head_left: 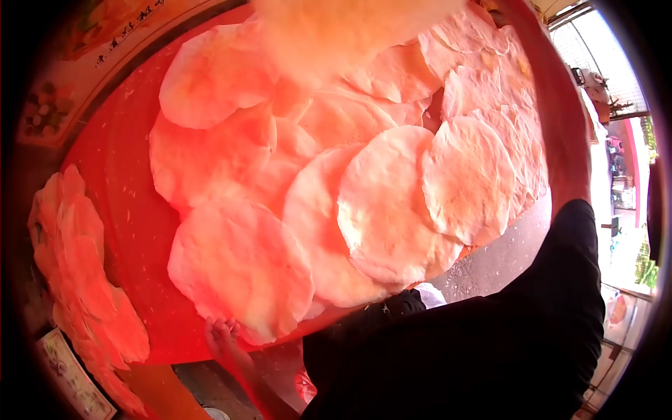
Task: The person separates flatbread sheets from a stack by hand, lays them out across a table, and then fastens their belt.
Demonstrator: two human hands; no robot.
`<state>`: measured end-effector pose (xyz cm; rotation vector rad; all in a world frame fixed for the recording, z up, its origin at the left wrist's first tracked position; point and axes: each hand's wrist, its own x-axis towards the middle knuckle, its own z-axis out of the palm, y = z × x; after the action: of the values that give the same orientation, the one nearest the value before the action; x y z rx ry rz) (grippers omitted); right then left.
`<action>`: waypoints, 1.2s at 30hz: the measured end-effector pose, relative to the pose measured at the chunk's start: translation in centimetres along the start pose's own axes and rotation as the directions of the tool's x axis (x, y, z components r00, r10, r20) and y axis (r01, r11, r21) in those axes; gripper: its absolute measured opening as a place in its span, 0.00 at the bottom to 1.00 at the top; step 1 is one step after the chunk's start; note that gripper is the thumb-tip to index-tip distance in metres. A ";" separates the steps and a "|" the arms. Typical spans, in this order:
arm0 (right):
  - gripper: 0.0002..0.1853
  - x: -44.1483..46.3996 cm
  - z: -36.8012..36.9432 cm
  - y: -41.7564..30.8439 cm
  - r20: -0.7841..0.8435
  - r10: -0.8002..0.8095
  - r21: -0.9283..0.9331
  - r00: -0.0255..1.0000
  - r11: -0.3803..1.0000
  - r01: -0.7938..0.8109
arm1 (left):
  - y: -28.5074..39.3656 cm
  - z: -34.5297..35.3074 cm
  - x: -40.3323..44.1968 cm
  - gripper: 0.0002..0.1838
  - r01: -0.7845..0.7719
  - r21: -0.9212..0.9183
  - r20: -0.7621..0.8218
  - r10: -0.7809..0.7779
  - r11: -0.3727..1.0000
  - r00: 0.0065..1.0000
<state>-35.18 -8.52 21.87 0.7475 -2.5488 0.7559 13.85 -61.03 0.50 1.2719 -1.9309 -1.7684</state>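
Thin round flatbreads lie overlapping across a red table. My left hand is at the near edge of the table, its fingers closed at the rim of the nearest flatbread. My right arm stretches along the right side to the top of the view, where its hand is barely visible and its fingers cannot be made out. A blurred pale round sheet hangs over the far flatbreads, close to the camera. Whether my right hand holds it is hidden.
Another heap of overlapping flatbreads lies along the table's left end. A printed board with writing stands beyond the far left edge. Grey floor shows at the near right, and a bright opening lies farther right.
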 end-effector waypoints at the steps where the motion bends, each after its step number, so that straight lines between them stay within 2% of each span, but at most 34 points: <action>1: 0.14 -1.0 -2.6 0.8 -0.044 0.063 0.099 0.997 0.993 -0.059 | 0.3 0.2 -0.1 0.22 -0.019 -0.002 0.011 0.019 1.000 1.000; 4: 0.10 -5.9 -7.0 3.8 -0.087 0.286 0.377 0.954 0.896 -0.234 | -0.4 -0.2 0.8 0.22 -0.023 -0.038 0.074 0.026 0.999 0.997; 5: 0.11 -8.2 -7.3 5.2 -0.068 0.420 0.446 0.905 0.824 -0.349 | -1.0 -0.4 1.2 0.21 -0.022 -0.042 0.091 0.026 0.999 0.996; 8: 0.15 -16.3 -6.2 7.5 0.051 0.754 0.613 0.655 0.494 -0.617 | -1.9 -0.9 1.8 0.21 -0.032 -0.047 0.131 0.038 0.998 0.991; 10: 0.21 -22.3 -3.9 10.4 0.093 0.839 0.649 0.536 0.357 -0.672 | -1.9 -0.8 1.8 0.20 -0.049 -0.047 0.148 0.055 0.998 0.987; 11: 0.26 -26.3 -3.0 15.5 0.145 0.896 0.468 0.419 0.311 -0.827 | -2.0 -0.9 1.8 0.20 -0.042 -0.046 0.144 0.048 0.998 0.988; 12: 0.33 -29.0 -1.1 18.1 0.030 0.913 0.188 0.406 0.394 -0.900 | -2.1 -1.0 1.9 0.20 -0.035 -0.045 0.142 0.041 0.998 0.989; 13: 0.39 -31.5 0.9 20.6 -0.085 0.918 -0.112 0.387 0.377 -0.919 | -2.2 -1.1 1.9 0.20 -0.029 -0.043 0.140 0.034 0.999 0.990; 14: 0.47 -33.1 2.0 20.7 -0.275 0.796 -0.490 0.539 0.366 -0.791 | -2.3 -1.1 1.9 0.20 -0.020 -0.039 0.129 0.025 0.999 0.991; 15: 0.54 -29.0 2.3 12.8 -0.245 0.799 -0.685 0.549 0.258 -0.681 | -2.4 -1.0 1.8 0.20 -0.012 -0.037 0.115 0.016 0.999 0.993; 16: 0.51 -26.6 4.4 8.4 -0.264 0.698 -0.692 0.666 0.344 -0.635 | -2.4 -1.0 1.6 0.20 -0.003 -0.030 0.103 0.006 1.000 0.995; 17: 0.46 -25.6 7.9 8.0 -0.338 0.590 -0.607 0.733 0.459 -0.649 | -2.7 -1.1 1.6 0.20 -0.003 -0.045 0.110 0.008 0.999 0.994; 18: 0.40 -25.1 12.2 9.5 -0.396 0.369 -0.418 0.841 0.743 -0.523 | -3.1 -1.0 1.8 0.21 -0.003 -0.060 0.119 0.010 0.998 0.993; 19: 0.33 -22.7 15.0 7.7 -0.114 0.473 -0.075 0.873 0.872 -0.483 | -3.2 -0.9 1.9 0.21 -0.002 -0.073 0.127 0.012 0.997 0.992; 20: 0.28 -20.3 17.8 5.9 0.178 0.535 0.272 0.826 0.780 -0.564 | -2.9 -0.6 1.8 0.21 -0.008 -0.053 0.117 0.014 0.999 0.993; 21: 0.27 -16.8 18.8 -1.0 0.312 0.660 0.547 0.683 0.463 -0.697 | -2.4 -0.1 1.5 0.21 -0.014 -0.035 0.106 0.018 0.999 0.994; 22: 0.26 -15.2 22.1 -1.0 0.336 0.652 0.534 0.680 0.464 -0.707 | -1.9 0.3 1.3 0.21 -0.021 -0.017 0.093 0.023 1.000 0.995; 24: 0.24 -13.0 27.0 -1.3 0.253 0.748 0.543 0.614 0.415 -0.730 | -1.3 0.3 0.8 0.21 -0.022 -0.025 0.058 0.024 0.999 0.998; 26: 0.23 -12.1 30.2 1.8 -0.099 0.673 0.162 0.733 0.738 -0.655 | -1.4 -1.0 0.6 0.21 -0.008 -0.021 0.019 0.008 1.000 1.000; 27: 0.23 -11.4 31.1 2.7 -0.240 0.554 -0.078 0.797 0.807 -0.585 | -1.8 -2.0 0.6 0.21 0.007 -0.020 -0.004 -0.007 1.000 1.000; 30: 0.25 -10.1 30.6 2.6 -0.129 0.454 -0.249 0.882 0.846 -0.472 | -3.0 -3.1 0.7 0.21 0.067 -0.038 -0.052 -0.069 0.997 0.996; 33: 0.25 -8.5 29.6 -0.5 0.075 0.552 -0.477 0.830 0.751 -0.457 | -3.0 -2.3 1.0 0.21 0.111 -0.054 -0.060 -0.114 0.992 0.992; 36: 0.24 -6.8 30.4 0.2 0.233 0.532 -0.597 0.814 0.739 -0.312 | -2.7 -1.6 1.1 0.20 0.092 -0.044 -0.038 -0.094 0.995 0.995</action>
<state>-36.07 -23.65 -5.36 0.1038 -3.1324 -0.0479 15.41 -62.66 -1.97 1.3929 -1.8313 -1.8023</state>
